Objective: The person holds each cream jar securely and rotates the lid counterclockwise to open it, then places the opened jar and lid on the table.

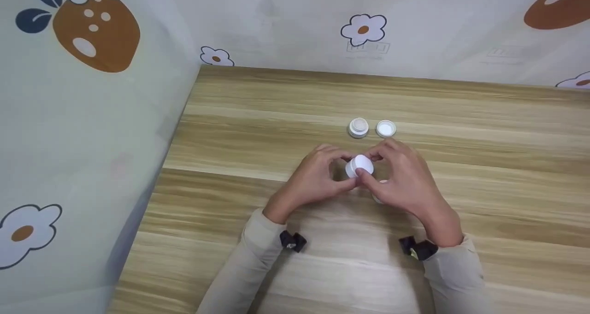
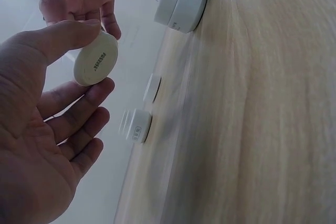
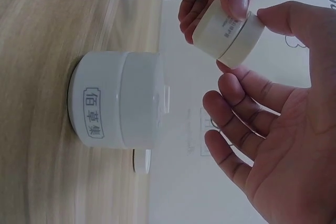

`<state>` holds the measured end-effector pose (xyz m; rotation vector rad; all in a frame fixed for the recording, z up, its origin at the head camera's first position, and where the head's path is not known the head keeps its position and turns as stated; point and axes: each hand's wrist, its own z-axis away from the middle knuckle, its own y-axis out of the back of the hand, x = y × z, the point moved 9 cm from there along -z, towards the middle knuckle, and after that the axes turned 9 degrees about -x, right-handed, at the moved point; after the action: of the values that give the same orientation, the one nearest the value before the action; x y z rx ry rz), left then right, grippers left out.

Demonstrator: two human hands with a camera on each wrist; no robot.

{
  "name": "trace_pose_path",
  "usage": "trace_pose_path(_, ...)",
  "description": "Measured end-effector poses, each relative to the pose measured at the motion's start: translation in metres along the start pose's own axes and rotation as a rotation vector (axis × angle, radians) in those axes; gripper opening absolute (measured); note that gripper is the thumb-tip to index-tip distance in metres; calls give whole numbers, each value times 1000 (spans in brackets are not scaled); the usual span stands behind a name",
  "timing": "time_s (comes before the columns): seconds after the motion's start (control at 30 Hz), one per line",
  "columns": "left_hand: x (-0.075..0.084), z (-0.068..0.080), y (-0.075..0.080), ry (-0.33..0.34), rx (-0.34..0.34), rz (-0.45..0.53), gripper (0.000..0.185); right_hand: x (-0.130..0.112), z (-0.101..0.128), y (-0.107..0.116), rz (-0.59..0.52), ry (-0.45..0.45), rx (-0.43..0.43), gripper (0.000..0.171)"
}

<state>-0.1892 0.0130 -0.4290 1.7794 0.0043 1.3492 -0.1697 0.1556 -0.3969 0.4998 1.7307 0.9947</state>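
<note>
Head camera is looking forward and steeply down from above the sleeves (image 1: 246, 251), standing well back from the wooden tabletop (image 1: 258, 115) and taking in its left edge, far edge and far left corner. Left wrist camera (image 1: 292, 241) and right wrist camera (image 1: 418, 248) are facing the far edge from low and close, both views lying sideways: wood is running down the former's right, the latter's left. All three are sharing the held white jar (image 1: 364, 162); the closed jar (image 3: 105, 100) is looming nearer to the right wrist.
</note>
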Motion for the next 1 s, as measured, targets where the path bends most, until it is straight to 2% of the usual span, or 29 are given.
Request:
trace_pose_path(0.23,-1,1,-2,17,8,-25,44,11,3,2,11,-88,-14,44)
trace_pose_path(0.37,-1,2,-1,19,18,-30,44,13,4,2,15,-121,-7,43)
trace_pose_path(0.77,-4,4,0,28,10,-23,43,2,1,-1,1,-51,-8,33)
trace_pose_path(1.0,-2,-1,-2,23,-3,-35,41,1,1,1,20,-26,-3,29)
